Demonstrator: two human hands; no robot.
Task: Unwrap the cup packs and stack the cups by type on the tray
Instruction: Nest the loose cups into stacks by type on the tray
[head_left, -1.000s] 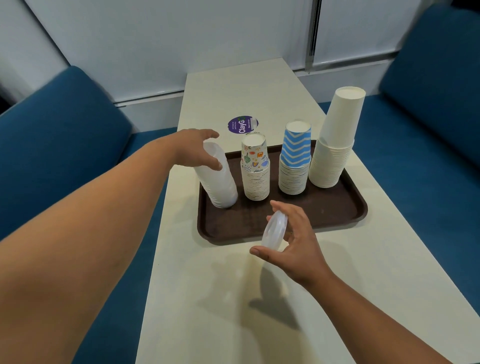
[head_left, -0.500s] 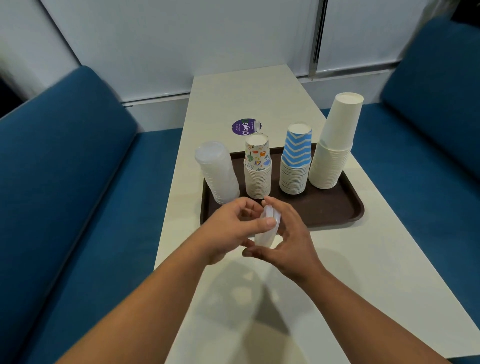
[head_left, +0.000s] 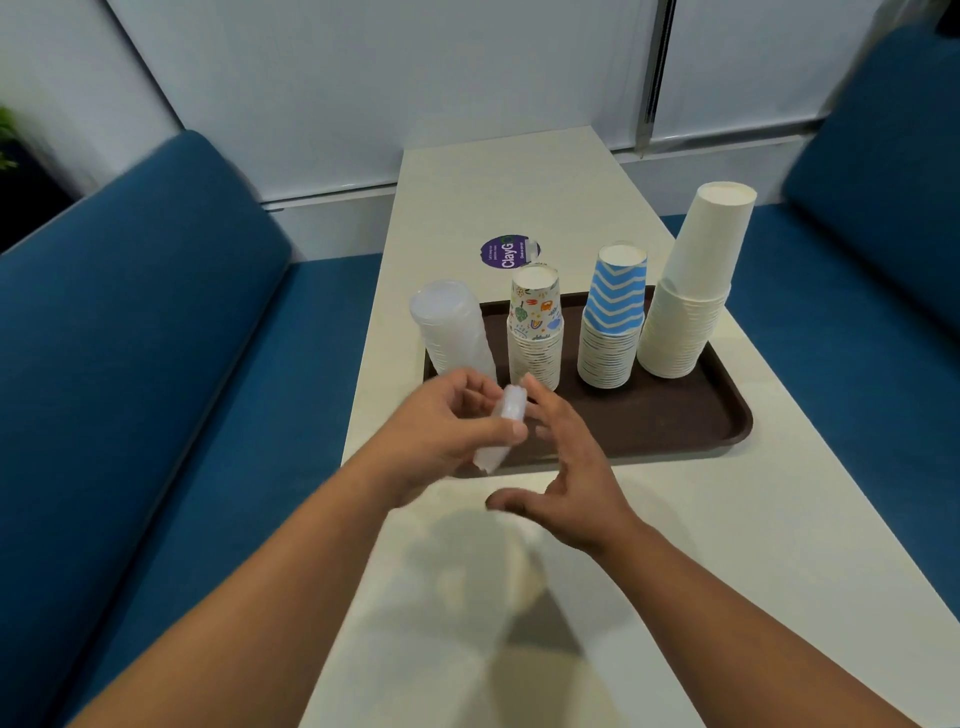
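The brown tray (head_left: 691, 415) is sitting on the pale worktop (head_left: 701, 545) and is carrying four stacks of upturned cups in a row. At the left end a stack of clear plastic cups (head_left: 449, 327) is leaning toward the tray's near-left corner. Beside it is standing a stack of cartoon-print cups (head_left: 536, 327), then a stack of blue zigzag cups (head_left: 613, 317), and at the right end a taller stack of plain white cups (head_left: 693, 291). I am reaching both forearms forward so that my hands are meeting just above the tray's near edge. My left hand (head_left: 441, 431) is keeping its grip closed around a short bunch of clear plastic cups (head_left: 501, 428), thumb lying across the front and fingers curled behind. My right hand (head_left: 566, 467) is hovering just beside that bunch with its grip wide, fingers spread and thumb pointing left. The bunch is looking milky and translucent, tilted on its side, somewhat blurred. Beyond the tray a round purple sticker (head_left: 506, 253) is lying on the worktop, with blue seats (head_left: 130, 338) flanking both sides.
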